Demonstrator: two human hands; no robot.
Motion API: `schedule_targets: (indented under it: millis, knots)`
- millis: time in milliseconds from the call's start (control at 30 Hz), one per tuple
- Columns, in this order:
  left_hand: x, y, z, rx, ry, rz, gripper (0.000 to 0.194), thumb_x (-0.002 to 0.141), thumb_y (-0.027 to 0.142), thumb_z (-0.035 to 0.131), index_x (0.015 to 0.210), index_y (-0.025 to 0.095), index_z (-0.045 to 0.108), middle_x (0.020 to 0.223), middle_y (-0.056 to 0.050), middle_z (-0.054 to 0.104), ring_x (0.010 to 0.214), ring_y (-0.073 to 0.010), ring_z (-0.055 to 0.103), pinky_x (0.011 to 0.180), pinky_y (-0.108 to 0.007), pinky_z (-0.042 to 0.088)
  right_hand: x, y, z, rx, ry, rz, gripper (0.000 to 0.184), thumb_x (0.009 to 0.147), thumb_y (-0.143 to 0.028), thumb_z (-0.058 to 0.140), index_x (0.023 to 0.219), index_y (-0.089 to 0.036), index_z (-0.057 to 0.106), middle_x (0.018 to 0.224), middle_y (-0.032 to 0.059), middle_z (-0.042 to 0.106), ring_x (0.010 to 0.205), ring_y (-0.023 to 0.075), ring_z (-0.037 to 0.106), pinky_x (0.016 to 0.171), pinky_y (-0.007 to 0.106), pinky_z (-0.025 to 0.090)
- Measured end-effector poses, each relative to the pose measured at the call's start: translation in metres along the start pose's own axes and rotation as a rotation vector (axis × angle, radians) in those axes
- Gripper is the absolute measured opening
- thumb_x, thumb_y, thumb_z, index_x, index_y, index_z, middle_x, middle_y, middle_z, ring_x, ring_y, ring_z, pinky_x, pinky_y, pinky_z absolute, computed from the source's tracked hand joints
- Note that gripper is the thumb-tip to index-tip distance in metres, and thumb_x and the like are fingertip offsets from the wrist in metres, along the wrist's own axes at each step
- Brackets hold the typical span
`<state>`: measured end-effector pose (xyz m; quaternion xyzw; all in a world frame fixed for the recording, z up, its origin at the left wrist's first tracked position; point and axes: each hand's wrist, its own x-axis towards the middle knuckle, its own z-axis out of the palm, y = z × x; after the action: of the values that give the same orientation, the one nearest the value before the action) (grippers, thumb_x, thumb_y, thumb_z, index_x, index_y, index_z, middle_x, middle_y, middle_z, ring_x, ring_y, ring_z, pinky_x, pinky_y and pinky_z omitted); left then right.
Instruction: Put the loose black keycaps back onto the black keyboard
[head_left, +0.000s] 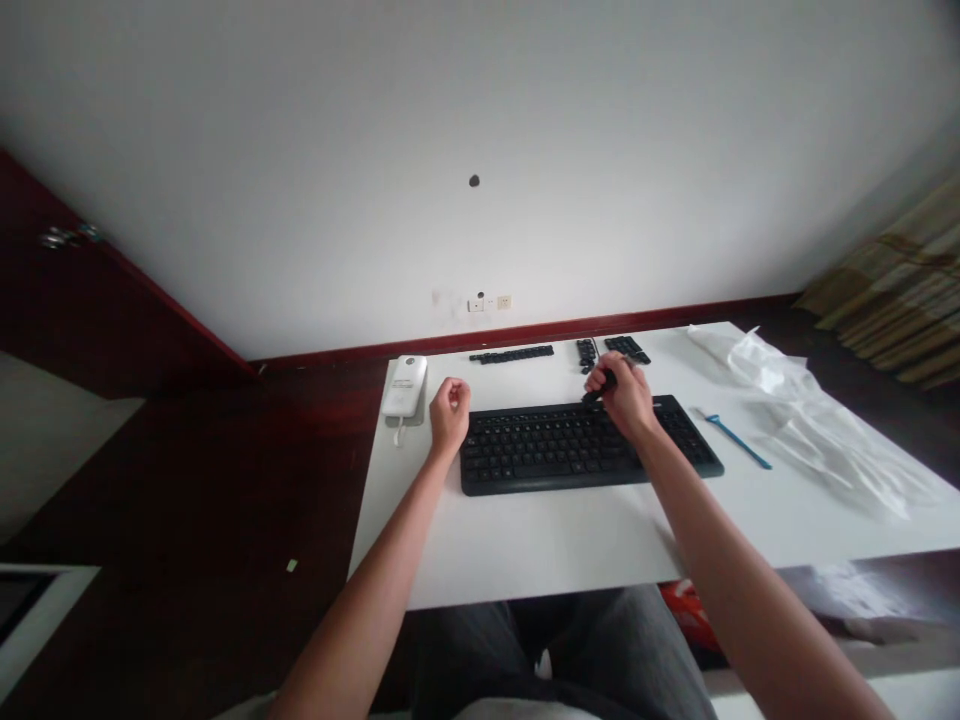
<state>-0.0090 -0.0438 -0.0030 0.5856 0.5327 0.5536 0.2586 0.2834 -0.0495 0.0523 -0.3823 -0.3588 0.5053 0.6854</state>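
A black keyboard (547, 445) lies flat on the white table, its long side towards me. My left hand (450, 410) is curled closed by the keyboard's upper left corner; whether anything is inside its fingers is hidden. Over the right part of the keyboard, my right hand (628, 392) grips a small black tool (600, 388), which points down and left at the keyboard's top edge. Its exact kind is too small to tell. Black keycaps (512, 354) form a row behind the keyboard, with smaller groups of keycaps (586, 355) farther right.
A white oblong item (405, 385) with a short strap lies at the table's left. To the keyboard's right are a thin blue tool (739, 441) and a crumpled white plastic bag (817, 420). The table (525, 545) stands near a wall with sockets (489, 303).
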Motion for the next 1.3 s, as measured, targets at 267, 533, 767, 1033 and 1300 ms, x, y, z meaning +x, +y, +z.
schedule_targets:
  millis: [267,533,767,1033,1300]
  knots:
    - [-0.050,0.003,-0.035,0.091,-0.020,0.031,0.021,0.095,0.024,0.059,0.114,0.020,0.066,0.110,-0.009,0.071,0.094,-0.0174,0.066,0.089,-0.031,0.054,-0.009,0.042,0.116,0.133,-0.478,0.312,0.040,0.079,-0.044,0.079,0.066,-0.022,0.048,0.053,-0.0098,0.025,0.048,0.0081,0.024,0.045,0.024,0.027]
    - [-0.060,0.013,-0.038,0.237,-0.107,0.073,0.022,0.087,0.014,0.064,0.107,0.021,0.069,0.103,-0.005,0.068,0.087,-0.0153,0.061,0.083,-0.029,0.052,-0.027,0.076,0.151,0.120,-0.423,0.256,0.061,0.082,-0.049,0.075,0.055,-0.026,0.025,0.046,-0.0112,0.017,0.041,0.0058,0.014,0.042,0.027,0.011]
    - [-0.057,0.013,-0.038,0.167,-0.061,0.061,0.030,0.085,0.005,0.056,0.107,0.020,0.071,0.102,-0.005,0.068,0.080,-0.0131,0.061,0.077,-0.027,0.052,-0.036,0.083,0.158,0.047,-0.457,0.227,0.053,0.084,-0.045,0.073,0.056,-0.025,0.033,0.048,-0.0102,0.024,0.043,0.0062,0.018,0.043,0.028,0.013]
    - [-0.055,0.014,-0.038,0.124,-0.068,0.050,0.033,0.085,0.002,0.051,0.098,0.019,0.075,0.097,-0.006,0.070,0.085,-0.0155,0.066,0.076,-0.027,0.053,-0.046,0.082,0.162,-0.058,-0.518,0.206,0.053,0.085,-0.046,0.071,0.054,-0.025,0.034,0.048,-0.0088,0.027,0.046,0.0069,0.019,0.045,0.028,0.016]
    - [-0.055,0.015,-0.039,0.142,-0.061,0.037,0.028,0.084,0.002,0.051,0.093,0.018,0.072,0.095,-0.006,0.069,0.086,-0.0165,0.065,0.076,-0.027,0.052,-0.047,0.090,0.160,-0.151,-0.545,0.150,0.053,0.091,-0.046,0.065,0.051,-0.024,0.038,0.047,-0.0071,0.030,0.046,0.0083,0.023,0.046,0.028,0.019]
